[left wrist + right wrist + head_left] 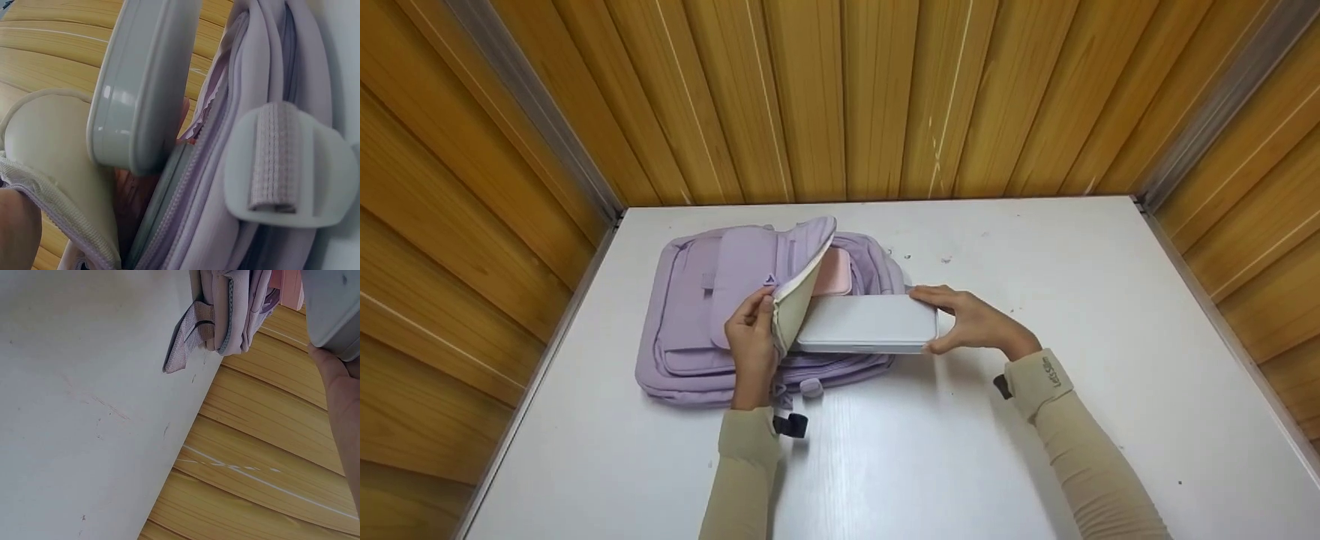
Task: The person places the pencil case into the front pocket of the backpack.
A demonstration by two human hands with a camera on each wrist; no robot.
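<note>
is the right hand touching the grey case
Touching: the head view shows the right hand gripping the end of the grey case.

We noted that the backpack [690, 330] was woven lilac cloth with a matt finish, and the lining of its raised flap [799, 296] was a smooth cream fabric. The grey case [870, 324] looked like hard plastic or coated metal, smooth with a slight sheen. The strap buckle [292, 169] was matt plastic. The table [1035, 450] was smooth, lightly scuffed white laminate. The walls [840, 97] were grooved, semi-gloss wood panelling.
</note>
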